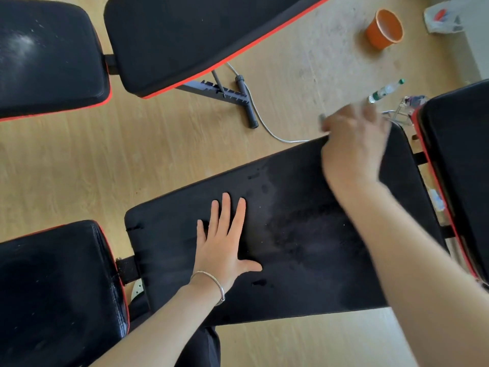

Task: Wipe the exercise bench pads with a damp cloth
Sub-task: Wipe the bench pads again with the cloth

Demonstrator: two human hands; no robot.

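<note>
The long pad (291, 234) is lying across the middle, the seat pad (53, 287) sitting just beside its left end and the right pad (460, 168) just past its right end. The left hand (225, 242) is resting flat on the long pad, left of centre. The right hand (354, 144) is sitting at its far edge, near the right end. Behind, the tilted pad (198, 35) is sitting above a frame (219, 92), the far pad (45, 56) just left of it. A cable (267, 128) is running past the frame toward the long pad. The cup (385, 29) and bag (442, 18) are sitting far right, and the bottle (386, 89) is lying just behind the right hand.
</note>
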